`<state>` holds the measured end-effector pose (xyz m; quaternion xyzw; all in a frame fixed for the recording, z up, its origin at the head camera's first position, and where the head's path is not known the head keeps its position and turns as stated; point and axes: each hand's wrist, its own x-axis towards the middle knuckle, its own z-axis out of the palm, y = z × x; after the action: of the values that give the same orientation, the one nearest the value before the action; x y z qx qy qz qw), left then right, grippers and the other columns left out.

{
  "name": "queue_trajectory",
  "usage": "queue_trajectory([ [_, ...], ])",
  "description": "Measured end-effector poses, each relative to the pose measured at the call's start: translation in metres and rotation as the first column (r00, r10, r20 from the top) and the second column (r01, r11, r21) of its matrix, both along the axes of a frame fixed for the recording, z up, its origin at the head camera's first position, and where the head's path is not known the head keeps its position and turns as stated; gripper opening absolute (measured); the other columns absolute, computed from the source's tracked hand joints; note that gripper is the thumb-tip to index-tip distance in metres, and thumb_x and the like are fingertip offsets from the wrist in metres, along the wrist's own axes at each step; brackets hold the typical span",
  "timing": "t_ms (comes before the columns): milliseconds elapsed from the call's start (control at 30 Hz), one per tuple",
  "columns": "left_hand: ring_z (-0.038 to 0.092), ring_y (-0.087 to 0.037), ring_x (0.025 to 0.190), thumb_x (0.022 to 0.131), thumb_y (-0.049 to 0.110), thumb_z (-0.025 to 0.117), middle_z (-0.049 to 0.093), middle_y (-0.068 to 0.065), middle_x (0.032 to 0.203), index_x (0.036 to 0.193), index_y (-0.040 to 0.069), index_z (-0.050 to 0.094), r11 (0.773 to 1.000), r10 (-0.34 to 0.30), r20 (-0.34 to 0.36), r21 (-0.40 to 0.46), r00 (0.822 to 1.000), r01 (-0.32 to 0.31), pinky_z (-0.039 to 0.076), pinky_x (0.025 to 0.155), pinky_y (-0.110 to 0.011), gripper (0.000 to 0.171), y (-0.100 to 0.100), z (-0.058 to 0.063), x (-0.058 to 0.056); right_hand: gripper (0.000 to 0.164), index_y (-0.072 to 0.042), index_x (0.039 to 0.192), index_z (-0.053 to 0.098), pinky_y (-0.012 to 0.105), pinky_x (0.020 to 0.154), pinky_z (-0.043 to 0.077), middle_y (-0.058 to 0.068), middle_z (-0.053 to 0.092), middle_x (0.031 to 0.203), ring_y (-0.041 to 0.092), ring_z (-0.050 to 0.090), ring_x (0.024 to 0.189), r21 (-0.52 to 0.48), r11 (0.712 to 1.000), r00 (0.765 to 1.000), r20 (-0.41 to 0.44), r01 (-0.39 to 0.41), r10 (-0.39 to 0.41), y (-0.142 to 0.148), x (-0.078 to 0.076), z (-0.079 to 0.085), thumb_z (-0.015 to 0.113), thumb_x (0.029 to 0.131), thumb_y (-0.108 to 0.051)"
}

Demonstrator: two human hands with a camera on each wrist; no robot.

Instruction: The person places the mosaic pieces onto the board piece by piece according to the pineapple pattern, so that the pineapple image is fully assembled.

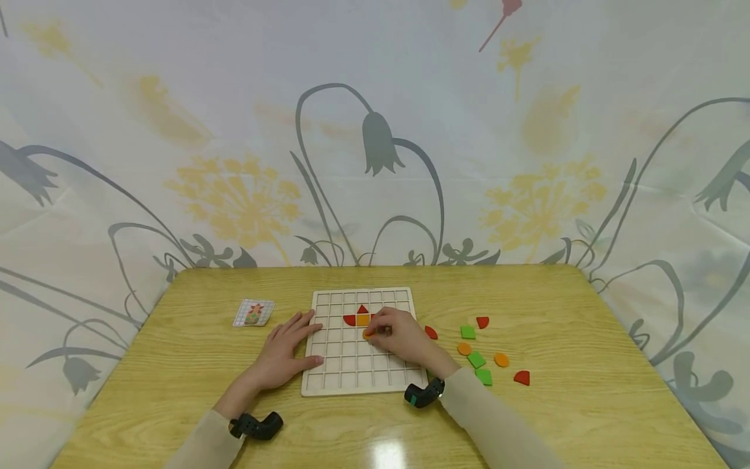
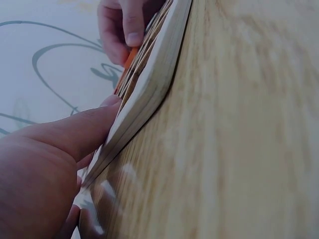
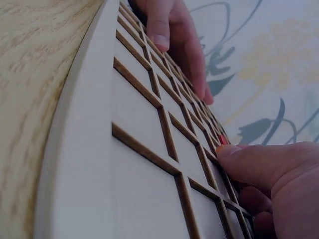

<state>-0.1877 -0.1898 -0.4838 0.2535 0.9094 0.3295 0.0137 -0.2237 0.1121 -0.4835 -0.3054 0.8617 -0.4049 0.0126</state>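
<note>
A pale wooden grid board (image 1: 347,382) lies on the table. My left hand (image 1: 280,350) rests on its left edge, fingers spread; in the left wrist view the thumb (image 2: 84,127) touches the rim. Over the middle of the board, my right hand (image 1: 401,333) pinches a small orange piece (image 1: 366,335) between thumb and fingertips. The fingers hide part of that piece, so its full outline cannot be told. Just above it, an orange square (image 1: 363,320) sits in a cell, with a red triangle (image 1: 362,309) above and a red quarter-circle (image 1: 349,320) to its left. Another red piece is mostly hidden by the right fingers.
Loose pieces lie right of the board: red quarter-circles (image 1: 482,322), green squares (image 1: 477,359) and orange circles (image 1: 501,359). One red piece (image 1: 431,333) is close to the board's right edge. A card with a printed coloured pattern (image 1: 254,313) lies at the left. Behind the table hangs a flowered backdrop (image 1: 375,215).
</note>
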Motion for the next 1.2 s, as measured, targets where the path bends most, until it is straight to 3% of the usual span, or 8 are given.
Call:
queue_trajectory([
  [200, 0.017, -0.039, 0.149, 0.093, 0.041, 0.069, 0.027, -0.012, 0.162, 0.148, 0.011, 0.05, 1.0, 0.009, -0.002, -0.018, 1.0, -0.009, 0.01, 0.11, -0.068, 0.064, 0.0, -0.001, 0.0, 0.014, -0.021, 0.104, 0.079, 0.032, 0.081, 0.05, -0.006, 0.062, 0.109, 0.014, 0.06, 0.097, 0.025, 1.0, 1.0, 0.022, -0.002, 0.002, 0.001, 0.0, 0.001, 0.07, 0.094, -0.014],
  [433, 0.017, -0.041, 0.148, 0.094, 0.039, 0.069, 0.027, -0.013, 0.162, 0.148, 0.009, 0.05, 1.0, 0.0, -0.003, -0.016, 1.0, -0.001, 0.01, 0.11, -0.069, 0.064, 0.001, 0.002, 0.001, 0.018, -0.022, 0.104, 0.079, 0.034, 0.083, 0.048, -0.006, 0.06, 0.108, 0.014, 0.058, 0.097, 0.062, 0.998, 0.997, 0.074, 0.023, -0.027, -0.004, -0.001, 0.005, 0.065, 0.097, -0.012],
  [667, 0.017, -0.041, 0.148, 0.094, 0.039, 0.068, 0.028, -0.014, 0.161, 0.147, 0.009, 0.05, 1.0, 0.001, -0.007, -0.017, 1.0, -0.001, 0.011, 0.11, -0.069, 0.064, 0.0, 0.002, 0.001, 0.017, -0.021, 0.102, 0.079, 0.033, 0.078, 0.047, -0.007, 0.059, 0.1, 0.013, 0.056, 0.088, 0.079, 0.996, 0.99, 0.128, 0.045, -0.055, -0.009, 0.0, 0.013, 0.066, 0.096, -0.01],
  [867, 0.018, -0.041, 0.148, 0.094, 0.038, 0.069, 0.028, -0.014, 0.161, 0.147, 0.008, 0.05, 1.0, 0.002, -0.009, -0.024, 1.0, -0.002, 0.011, 0.11, -0.068, 0.064, 0.001, 0.004, 0.001, 0.014, -0.022, 0.101, 0.079, 0.03, 0.072, 0.045, -0.009, 0.058, 0.092, 0.011, 0.053, 0.08, 0.113, 0.992, 0.992, 0.103, 0.056, -0.068, -0.013, -0.001, 0.015, 0.069, 0.095, -0.013],
  [1200, 0.018, -0.041, 0.148, 0.094, 0.038, 0.069, 0.028, -0.014, 0.161, 0.148, 0.009, 0.05, 1.0, -0.003, -0.002, -0.013, 1.0, 0.003, 0.011, 0.11, -0.069, 0.064, 0.0, 0.003, 0.001, 0.016, -0.018, 0.107, 0.077, 0.033, 0.08, 0.051, -0.006, 0.069, 0.106, 0.013, 0.062, 0.09, -0.045, 0.996, 0.972, 0.227, 0.08, -0.068, 0.004, -0.006, 0.016, 0.067, 0.096, -0.012],
])
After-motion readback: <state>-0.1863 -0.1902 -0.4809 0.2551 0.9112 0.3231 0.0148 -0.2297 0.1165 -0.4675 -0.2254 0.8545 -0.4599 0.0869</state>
